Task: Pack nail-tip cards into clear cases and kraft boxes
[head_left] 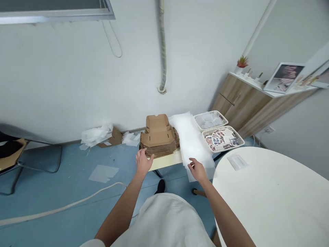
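The left hand (143, 161) is held open, with the fingers spread and the thumb set apart. It is laid against the near edge of the stack of flat cardboard boxes (159, 139), and nothing is gripped in it. The stack is placed on the left part of the small table (167, 161). One partly folded box is seated on top of the stack.

The right hand (197, 168) is also held open, with the fingers loosely extended. It is rested on the near end of the foam sheets (191, 140), and no sheet is seen to be pinched. The foam sheets are laid just beside the stack, on its right, and touching it. Their near end is draped over the table edge.

Two white baskets are positioned to the right of the foam sheets. Clear bags are contained in the upper basket (210, 114). Printed cards are contained in the lower basket (236, 141). The two baskets are set touching each other.

A round white table (269, 199) is located at the right, near the right forearm. A clear packet (238, 162) is laid flat on it, close to its far edge.

A wooden cabinet (244, 103) is placed against the wall behind the baskets. A framed picture (284, 77) and a potted plant (242, 62) are carried on its top. A chair (25, 157) is partly shown at the left edge, and a pale cable (64, 206) is run across the blue floor
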{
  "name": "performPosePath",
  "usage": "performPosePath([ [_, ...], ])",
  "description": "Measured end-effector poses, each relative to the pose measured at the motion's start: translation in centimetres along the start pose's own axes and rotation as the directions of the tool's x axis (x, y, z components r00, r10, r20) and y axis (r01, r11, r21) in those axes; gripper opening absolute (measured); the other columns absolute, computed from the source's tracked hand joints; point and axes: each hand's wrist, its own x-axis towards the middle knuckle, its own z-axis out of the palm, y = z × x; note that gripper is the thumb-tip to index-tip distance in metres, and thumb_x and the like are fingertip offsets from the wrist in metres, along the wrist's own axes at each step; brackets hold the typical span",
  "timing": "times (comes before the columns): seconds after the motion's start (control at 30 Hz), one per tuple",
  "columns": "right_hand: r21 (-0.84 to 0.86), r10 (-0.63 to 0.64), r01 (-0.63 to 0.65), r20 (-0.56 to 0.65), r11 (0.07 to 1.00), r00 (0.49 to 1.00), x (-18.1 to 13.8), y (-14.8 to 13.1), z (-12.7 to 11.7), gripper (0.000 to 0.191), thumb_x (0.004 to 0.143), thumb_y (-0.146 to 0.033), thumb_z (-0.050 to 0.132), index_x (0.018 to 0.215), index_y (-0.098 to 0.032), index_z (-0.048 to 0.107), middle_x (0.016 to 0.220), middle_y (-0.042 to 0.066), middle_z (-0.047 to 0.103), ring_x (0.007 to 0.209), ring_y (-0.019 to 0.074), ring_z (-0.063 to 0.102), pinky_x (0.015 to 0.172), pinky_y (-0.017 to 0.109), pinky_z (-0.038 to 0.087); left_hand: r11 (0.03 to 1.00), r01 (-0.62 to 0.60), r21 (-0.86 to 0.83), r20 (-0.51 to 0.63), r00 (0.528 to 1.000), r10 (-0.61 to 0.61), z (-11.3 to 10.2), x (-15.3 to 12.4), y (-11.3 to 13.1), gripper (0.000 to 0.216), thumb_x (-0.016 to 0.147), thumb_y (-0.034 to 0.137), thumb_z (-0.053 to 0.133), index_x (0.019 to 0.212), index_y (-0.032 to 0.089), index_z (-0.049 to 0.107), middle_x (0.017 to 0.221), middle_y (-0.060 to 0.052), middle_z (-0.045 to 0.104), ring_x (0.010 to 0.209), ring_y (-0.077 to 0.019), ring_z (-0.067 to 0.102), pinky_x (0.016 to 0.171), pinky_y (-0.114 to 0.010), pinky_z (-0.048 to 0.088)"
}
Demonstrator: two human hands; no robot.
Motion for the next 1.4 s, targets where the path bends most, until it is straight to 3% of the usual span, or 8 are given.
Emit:
performPosePath([
  [0.17, -0.173, -0.114, 0.105, -0.046, 0.979, 0.992, 5.0, -4.0, 3.4, 0.037, 0.078, -0.024, 0.044, 0.115, -0.02, 0.049, 0.095, 0.004, 0.06, 0.075, 0.015, 0.058, 0.071, 0.028, 0.043, 0.984, -0.054, 0.17, 0.079, 0.996, 0.041, -2.1, 5.9, -2.6, 0.048, 0.078, 0.041, 0.047, 0.12, 0.017, 0.045, 0.115, -0.014, 0.049, 0.109, -0.0301, 0.043, 0.084, -0.041, 0.038],
  [0.37, -0.38, -0.213, 0.147, -0.138, 0.913, 0.967, 10.4, -8.0, 5.4, 0.047, 0.077, -0.019, 0.047, 0.123, -0.017, 0.042, 0.111, 0.011, 0.051, 0.102, 0.0228, 0.048, 0.083, 0.033, 0.041, 0.955, -0.181, 0.234, 0.22, 0.967, 0.13, -1.8, 11.4, -4.3, 0.047, 0.081, 0.036, 0.045, 0.122, 0.015, 0.044, 0.104, -0.013, 0.055, 0.101, -0.0282, 0.05, 0.079, -0.038, 0.04],
  [0.7, -0.622, -0.109, 0.006, -0.128, 0.783, 0.986, 15.8, -10.2, 5.3, 0.054, 0.077, -0.017, 0.046, 0.13, -0.014, 0.034, 0.108, 0.014, 0.05, 0.095, 0.0253, 0.047, 0.074, 0.033, 0.04, 0.968, -0.173, 0.182, 0.282, 0.952, 0.116, -0.1, 12.9, -5.2, 0.034, 0.079, 0.026, 0.047, 0.111, 0.017, 0.049, 0.095, -0.01, 0.06, 0.089, -0.0232, 0.057, 0.071, -0.032, 0.042],
  [0.9, -0.709, -0.141, 0.053, -0.067, 0.703, 0.988, 17.4, -9.4, 5.5, 0.046, 0.08, -0.011, 0.041, 0.125, -0.018, 0.04, 0.104, 0.013, 0.054, 0.091, 0.0233, 0.05, 0.071, 0.033, 0.037, 0.976, -0.092, 0.199, 0.313, 0.95, 0.026, 0.0, 13.1, -4.7, 0.02, 0.081, 0.026, 0.041, 0.095, 0.017, 0.053, 0.079, -0.008, 0.063, 0.076, -0.0229, 0.061, 0.063, -0.03, 0.042],
  [1.03, -0.693, -0.15, 0.083, -0.037, 0.716, 0.988, 18.0, -9.3, 5.6, 0.045, 0.076, -0.004, 0.038, 0.119, -0.017, 0.044, 0.098, 0.012, 0.059, 0.087, 0.022, 0.053, 0.072, 0.032, 0.036, 0.977, -0.01, 0.212, 0.291, 0.955, -0.054, -0.5, 13.3, -4.1, 0.022, 0.083, 0.025, 0.037, 0.099, 0.016, 0.05, 0.077, -0.009, 0.063, 0.075, -0.0238, 0.062, 0.063, -0.031, 0.042],
  [1.17, -0.591, -0.05, 0.024, -0.028, 0.807, 0.998, 18.5, -9.6, 5.3, 0.044, 0.074, -0.005, 0.038, 0.117, -0.012, 0.042, 0.081, 0.009, 0.063, 0.078, 0.0214, 0.057, 0.066, 0.03, 0.037, 0.986, 0.064, 0.154, 0.294, 0.95, -0.108, -0.7, 13.1, -3.9, 0.026, 0.085, 0.023, 0.034, 0.106, 0.014, 0.044, 0.077, -0.01, 0.063, 0.077, -0.0247, 0.062, 0.064, -0.032, 0.043],
  [1.3, -0.368, 0.013, -0.035, -0.063, 0.929, 0.998, 18.8, -9.4, 4.3, 0.045, 0.073, -0.012, 0.038, 0.118, -0.014, 0.042, 0.099, 0.009, 0.061, 0.087, 0.0201, 0.056, 0.068, 0.028, 0.04, 0.985, 0.164, 0.055, 0.335, 0.926, -0.173, -0.4, 13.1, -4.2, 0.028, 0.086, 0.025, 0.032, 0.11, 0.013, 0.04, 0.081, -0.011, 0.064, 0.076, -0.0233, 0.062, 0.062, -0.03, 0.043],
  [1.4, -0.194, 0.044, -0.049, -0.027, 0.98, 0.999, 19.0, -9.2, 3.8, 0.036, 0.074, -0.015, 0.037, 0.108, -0.017, 0.048, 0.099, 0.007, 0.061, 0.088, 0.0188, 0.057, 0.069, 0.027, 0.042, 0.972, 0.235, -0.02, 0.36, 0.909, -0.212, -0.1, 13.2, -4.6, 0.03, 0.086, 0.027, 0.033, 0.113, 0.015, 0.039, 0.087, -0.011, 0.065, 0.075, -0.0207, 0.063, 0.061, -0.029, 0.043],
])
